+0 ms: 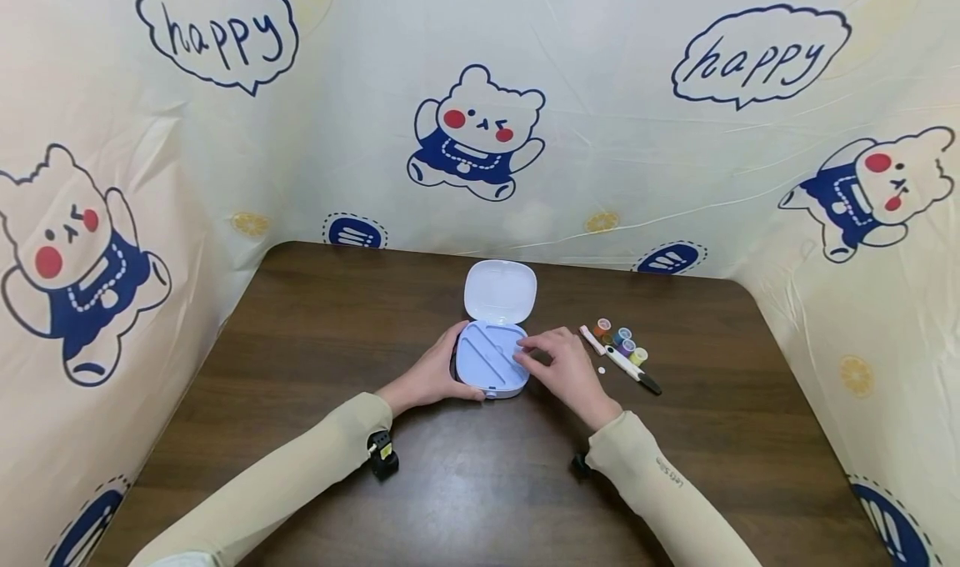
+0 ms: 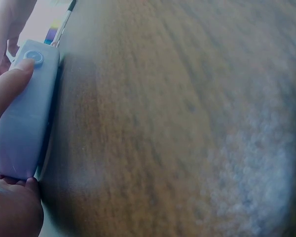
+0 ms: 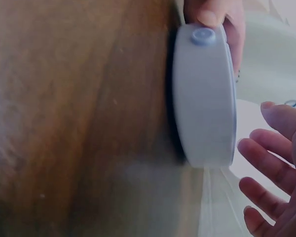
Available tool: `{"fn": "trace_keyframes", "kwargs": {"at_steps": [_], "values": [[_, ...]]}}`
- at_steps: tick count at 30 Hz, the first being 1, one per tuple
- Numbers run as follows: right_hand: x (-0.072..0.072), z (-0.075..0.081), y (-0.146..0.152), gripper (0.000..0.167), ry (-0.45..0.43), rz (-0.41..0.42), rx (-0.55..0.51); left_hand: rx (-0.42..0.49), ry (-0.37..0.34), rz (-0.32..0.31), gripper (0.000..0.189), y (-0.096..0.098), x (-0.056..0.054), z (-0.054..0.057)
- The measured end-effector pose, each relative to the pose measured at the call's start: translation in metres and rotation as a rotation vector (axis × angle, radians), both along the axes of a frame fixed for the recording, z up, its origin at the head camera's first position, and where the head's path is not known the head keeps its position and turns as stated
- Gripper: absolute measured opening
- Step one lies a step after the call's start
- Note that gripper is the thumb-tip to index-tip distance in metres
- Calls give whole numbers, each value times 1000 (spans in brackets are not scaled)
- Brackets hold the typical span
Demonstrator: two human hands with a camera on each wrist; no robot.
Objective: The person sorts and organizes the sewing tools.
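A light-blue case [image 1: 474, 377] with a rounded square shape sits on the table, its white lid [image 1: 500, 290] tipped back. Slanting dividers cross its inside. My left hand [image 1: 430, 373] grips the case from the left, with the thumb along the front by a round button [image 2: 33, 58] and the fingers around the side. Over the right part of the case is my right hand [image 1: 567, 373], fingertips at the inner right edge. In the right wrist view its thumb [image 3: 284, 121] and loosely bent fingers stand apart, with nothing seen between them.
Right of the case lie several small thread spools [image 1: 603, 327] in different colours, a white pen-like tool [image 1: 632, 369] with a black end, a short white-and-pink stick [image 1: 592, 339] and a tiny white round piece [image 1: 602, 370]. Patterned cloth [image 1: 585, 158] hangs around the brown table [image 1: 360, 300].
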State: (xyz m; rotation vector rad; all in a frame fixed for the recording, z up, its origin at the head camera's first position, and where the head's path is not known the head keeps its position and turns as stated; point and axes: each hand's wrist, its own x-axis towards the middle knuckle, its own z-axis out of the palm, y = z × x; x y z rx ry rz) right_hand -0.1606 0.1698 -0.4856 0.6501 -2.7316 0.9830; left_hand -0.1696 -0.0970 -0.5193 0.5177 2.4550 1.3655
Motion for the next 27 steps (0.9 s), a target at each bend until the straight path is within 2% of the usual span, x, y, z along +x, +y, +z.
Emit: {"fn": "trace_keyframes", "kwargs": {"at_steps": [10,21,27], "values": [[10,-1,-12,31,73,-3,166,12,-2,-5,126,-1,0,0],[11,-2,-20,38,114,3,246,5,4,-4,126,0,-1,1],[12,-3,-22,40,103,-1,260,2,4,-7,125,0,-1,1]]}}
